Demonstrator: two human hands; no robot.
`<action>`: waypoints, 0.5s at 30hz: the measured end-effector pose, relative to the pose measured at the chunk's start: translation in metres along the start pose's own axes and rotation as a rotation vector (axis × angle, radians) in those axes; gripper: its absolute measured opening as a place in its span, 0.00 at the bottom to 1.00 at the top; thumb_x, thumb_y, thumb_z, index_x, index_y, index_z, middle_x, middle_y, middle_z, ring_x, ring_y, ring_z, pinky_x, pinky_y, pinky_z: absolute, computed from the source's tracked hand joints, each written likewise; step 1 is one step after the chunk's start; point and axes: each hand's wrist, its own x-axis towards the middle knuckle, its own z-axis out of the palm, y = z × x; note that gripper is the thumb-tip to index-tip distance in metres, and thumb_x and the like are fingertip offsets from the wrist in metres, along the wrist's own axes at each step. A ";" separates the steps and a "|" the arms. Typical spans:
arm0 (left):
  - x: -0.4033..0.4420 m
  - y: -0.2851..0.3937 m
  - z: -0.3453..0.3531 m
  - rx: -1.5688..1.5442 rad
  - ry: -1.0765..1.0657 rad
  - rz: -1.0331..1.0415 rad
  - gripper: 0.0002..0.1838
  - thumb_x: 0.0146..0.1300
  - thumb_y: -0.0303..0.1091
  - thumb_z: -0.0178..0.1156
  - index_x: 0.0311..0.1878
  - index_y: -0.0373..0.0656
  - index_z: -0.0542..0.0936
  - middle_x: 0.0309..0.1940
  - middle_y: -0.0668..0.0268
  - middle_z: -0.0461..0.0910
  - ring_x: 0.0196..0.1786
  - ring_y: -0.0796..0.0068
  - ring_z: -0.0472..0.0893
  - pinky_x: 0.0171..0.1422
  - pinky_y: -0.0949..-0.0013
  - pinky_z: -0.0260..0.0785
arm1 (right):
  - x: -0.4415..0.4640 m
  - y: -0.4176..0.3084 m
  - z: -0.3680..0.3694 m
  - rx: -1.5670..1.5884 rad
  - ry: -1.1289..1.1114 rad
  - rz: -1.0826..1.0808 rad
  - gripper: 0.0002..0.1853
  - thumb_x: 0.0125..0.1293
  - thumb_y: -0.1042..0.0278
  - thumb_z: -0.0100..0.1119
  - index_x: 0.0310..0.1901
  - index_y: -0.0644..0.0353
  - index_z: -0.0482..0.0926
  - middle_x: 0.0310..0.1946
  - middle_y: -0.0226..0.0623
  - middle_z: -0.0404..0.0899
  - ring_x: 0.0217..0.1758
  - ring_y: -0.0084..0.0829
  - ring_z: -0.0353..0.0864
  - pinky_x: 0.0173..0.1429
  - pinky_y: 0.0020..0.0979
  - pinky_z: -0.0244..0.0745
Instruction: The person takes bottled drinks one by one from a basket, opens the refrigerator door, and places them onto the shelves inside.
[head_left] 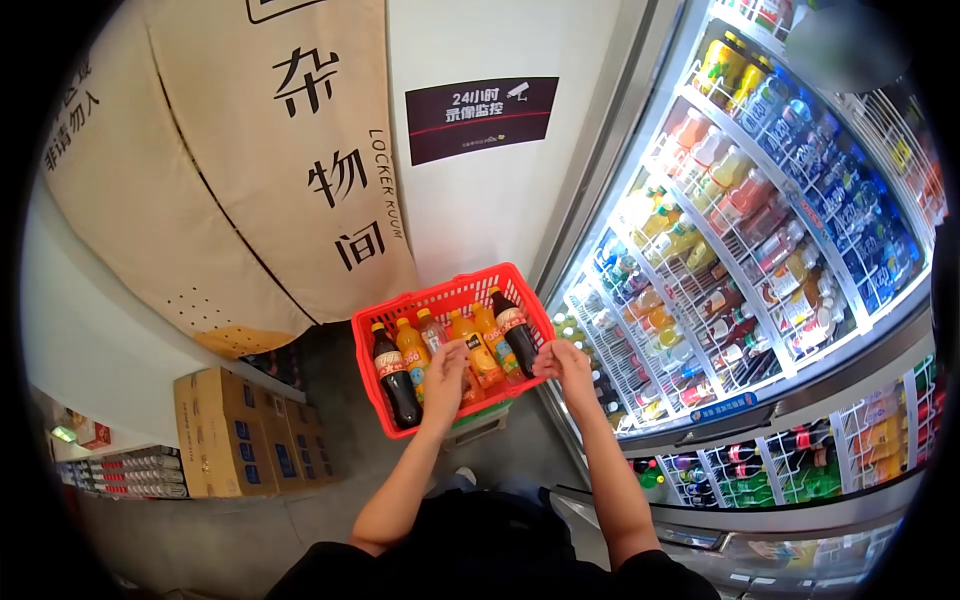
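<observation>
A red plastic basket (400,305) stands in front of me with several drink bottles lying side by side in it. Dark cola bottles (397,385) are at both sides, with orange drink bottles (478,348) and a clear-looking bottle (432,330) between them. My left hand (446,382) is over the near part of the basket, in front of the middle bottles, fingers loosely extended and nothing visible in it. Beside the basket's right rim, my right hand (566,366) has its fingers bent but apart, near the right cola bottle. Whether it touches the rim, I cannot tell.
A lit drinks fridge (740,230) with racks of bottles fills the right side. A pale curtain (230,150) with dark lettering hangs at left, beside a wall sign (482,118). Cardboard boxes (225,430) stand lower left. A stool (476,426) shows below the basket.
</observation>
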 end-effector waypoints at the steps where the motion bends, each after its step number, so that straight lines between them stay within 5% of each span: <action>1: 0.005 -0.006 -0.008 -0.017 0.023 -0.017 0.13 0.74 0.29 0.51 0.58 0.37 0.74 0.44 0.67 0.78 0.44 0.82 0.75 0.48 0.78 0.69 | 0.008 0.002 0.001 0.010 0.009 0.012 0.15 0.77 0.59 0.48 0.45 0.64 0.78 0.38 0.37 0.83 0.39 0.25 0.82 0.46 0.25 0.78; 5: 0.008 -0.034 -0.015 -0.001 0.077 -0.058 0.15 0.73 0.29 0.52 0.60 0.39 0.73 0.45 0.67 0.78 0.44 0.81 0.76 0.47 0.77 0.70 | 0.048 0.023 -0.011 0.002 0.060 0.035 0.19 0.77 0.59 0.48 0.57 0.64 0.77 0.52 0.39 0.81 0.52 0.25 0.80 0.56 0.26 0.74; 10: 0.017 -0.092 0.015 0.113 0.072 -0.211 0.17 0.72 0.31 0.54 0.62 0.42 0.72 0.47 0.62 0.80 0.48 0.75 0.78 0.56 0.73 0.70 | 0.081 0.069 -0.028 -0.279 0.094 0.107 0.24 0.73 0.60 0.54 0.64 0.67 0.72 0.53 0.39 0.79 0.55 0.25 0.78 0.60 0.26 0.71; 12: 0.027 -0.108 0.038 0.092 0.036 -0.345 0.18 0.71 0.28 0.53 0.63 0.41 0.71 0.46 0.65 0.78 0.42 0.80 0.76 0.47 0.76 0.71 | 0.094 0.091 -0.036 -0.555 0.099 0.084 0.27 0.71 0.61 0.56 0.66 0.70 0.68 0.56 0.45 0.78 0.58 0.30 0.77 0.63 0.28 0.69; 14: 0.042 -0.137 0.050 0.005 0.023 -0.367 0.20 0.71 0.28 0.53 0.65 0.41 0.69 0.44 0.64 0.78 0.42 0.79 0.77 0.46 0.77 0.70 | 0.113 0.135 -0.058 -0.667 0.076 0.031 0.33 0.67 0.55 0.58 0.66 0.72 0.67 0.57 0.59 0.77 0.61 0.47 0.78 0.65 0.37 0.70; 15: 0.050 -0.150 0.054 0.011 -0.003 -0.450 0.21 0.71 0.29 0.53 0.66 0.41 0.68 0.43 0.65 0.78 0.42 0.79 0.78 0.45 0.78 0.70 | 0.113 0.127 -0.055 -0.719 0.057 0.083 0.32 0.68 0.57 0.58 0.67 0.73 0.66 0.56 0.55 0.78 0.60 0.41 0.79 0.63 0.33 0.71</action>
